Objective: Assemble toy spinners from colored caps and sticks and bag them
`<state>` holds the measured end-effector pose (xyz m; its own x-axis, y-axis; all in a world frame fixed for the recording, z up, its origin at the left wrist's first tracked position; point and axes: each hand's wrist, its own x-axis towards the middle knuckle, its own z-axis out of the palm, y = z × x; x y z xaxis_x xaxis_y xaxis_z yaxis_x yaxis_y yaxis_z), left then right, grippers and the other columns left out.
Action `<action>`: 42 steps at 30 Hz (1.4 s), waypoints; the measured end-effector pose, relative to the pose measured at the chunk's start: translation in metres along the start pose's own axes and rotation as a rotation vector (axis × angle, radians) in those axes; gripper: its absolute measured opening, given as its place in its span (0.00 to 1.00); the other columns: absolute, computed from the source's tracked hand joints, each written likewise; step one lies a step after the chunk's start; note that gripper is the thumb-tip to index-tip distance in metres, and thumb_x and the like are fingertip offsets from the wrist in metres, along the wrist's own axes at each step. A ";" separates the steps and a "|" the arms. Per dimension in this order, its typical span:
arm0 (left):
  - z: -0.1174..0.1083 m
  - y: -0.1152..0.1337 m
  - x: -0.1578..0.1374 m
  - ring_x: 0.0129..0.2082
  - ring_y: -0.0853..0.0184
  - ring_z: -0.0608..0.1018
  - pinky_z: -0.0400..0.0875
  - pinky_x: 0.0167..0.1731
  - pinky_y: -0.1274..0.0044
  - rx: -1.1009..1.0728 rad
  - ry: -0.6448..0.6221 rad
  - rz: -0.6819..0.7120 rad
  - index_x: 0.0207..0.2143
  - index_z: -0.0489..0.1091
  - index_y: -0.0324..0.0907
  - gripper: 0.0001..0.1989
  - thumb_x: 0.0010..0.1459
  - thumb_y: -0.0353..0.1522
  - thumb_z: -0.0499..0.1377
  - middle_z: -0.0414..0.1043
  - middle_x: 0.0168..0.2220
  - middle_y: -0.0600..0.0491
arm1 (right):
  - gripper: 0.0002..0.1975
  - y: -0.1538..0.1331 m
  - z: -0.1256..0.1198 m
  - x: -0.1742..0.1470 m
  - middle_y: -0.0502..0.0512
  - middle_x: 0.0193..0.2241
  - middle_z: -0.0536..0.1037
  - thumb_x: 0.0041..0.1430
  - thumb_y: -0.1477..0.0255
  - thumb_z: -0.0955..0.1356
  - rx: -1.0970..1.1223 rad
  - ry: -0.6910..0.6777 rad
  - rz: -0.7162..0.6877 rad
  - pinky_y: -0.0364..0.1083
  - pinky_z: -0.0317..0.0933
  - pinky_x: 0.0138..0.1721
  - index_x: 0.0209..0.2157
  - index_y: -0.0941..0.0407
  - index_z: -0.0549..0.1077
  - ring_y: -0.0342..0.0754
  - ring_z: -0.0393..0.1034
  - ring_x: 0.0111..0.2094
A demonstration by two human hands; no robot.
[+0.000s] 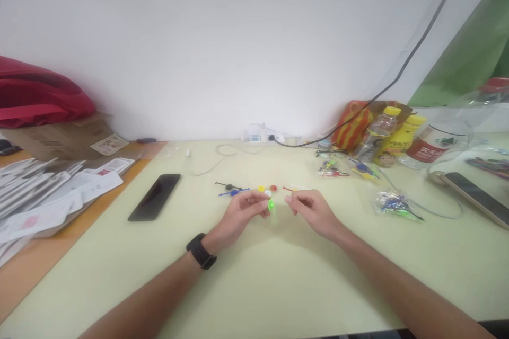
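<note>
My left hand [247,206] is closed in a pinch on a small bright green plastic disc [271,205], with a blurred green part showing below it. My right hand [312,209], a short way to the right, has thumb and forefinger pressed together; anything between them is hidden. Just past its fingertips a thin red stick [287,188] shows, partly covered. Beyond my left hand are a black arrow-shaped piece [228,186] and a blue one [234,192], each with a round middle. Yellow [261,189], white [268,194] and red [273,188] discs sit close to my fingertips.
On the left lie a black phone [154,197] and a pile of white packets [85,189]. Clear bags of coloured pieces [393,204] are at the right, before drink bottles [397,143] and another phone [479,197]. A dark cable [397,77] hangs along the wall.
</note>
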<state>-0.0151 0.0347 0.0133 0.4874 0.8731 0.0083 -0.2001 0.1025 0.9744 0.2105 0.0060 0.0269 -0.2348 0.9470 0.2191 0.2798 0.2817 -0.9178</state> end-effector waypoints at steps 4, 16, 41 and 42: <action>-0.002 0.005 0.001 0.33 0.68 0.76 0.70 0.39 0.74 -0.015 0.034 0.014 0.41 0.79 0.40 0.09 0.59 0.34 0.68 0.75 0.33 0.50 | 0.25 0.002 -0.002 0.003 0.47 0.19 0.60 0.64 0.52 0.66 -0.028 0.080 0.012 0.43 0.50 0.24 0.21 0.55 0.65 0.42 0.53 0.22; -0.031 0.028 0.014 0.38 0.71 0.79 0.73 0.42 0.79 -0.290 0.259 0.049 0.43 0.78 0.40 0.11 0.58 0.33 0.69 0.80 0.43 0.49 | 0.13 0.037 -0.035 0.019 0.46 0.19 0.66 0.64 0.62 0.66 -0.446 0.252 0.036 0.45 0.51 0.27 0.29 0.55 0.73 0.44 0.59 0.22; -0.045 0.025 0.021 0.46 0.69 0.80 0.75 0.49 0.81 -0.339 0.350 0.063 0.42 0.79 0.39 0.09 0.58 0.31 0.69 0.80 0.48 0.49 | 0.05 0.054 -0.022 0.016 0.52 0.32 0.75 0.65 0.72 0.62 -0.404 0.129 -0.051 0.46 0.60 0.33 0.35 0.54 0.68 0.48 0.68 0.32; -0.045 0.025 0.021 0.46 0.69 0.80 0.75 0.49 0.81 -0.326 0.347 0.061 0.42 0.79 0.39 0.10 0.58 0.32 0.69 0.80 0.48 0.48 | 0.05 0.053 -0.020 0.016 0.52 0.32 0.75 0.65 0.73 0.62 -0.386 0.125 -0.071 0.46 0.60 0.34 0.36 0.54 0.69 0.47 0.67 0.32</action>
<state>-0.0479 0.0773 0.0275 0.1647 0.9841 -0.0660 -0.5029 0.1414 0.8527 0.2398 0.0392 -0.0118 -0.1578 0.9277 0.3383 0.6008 0.3621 -0.7126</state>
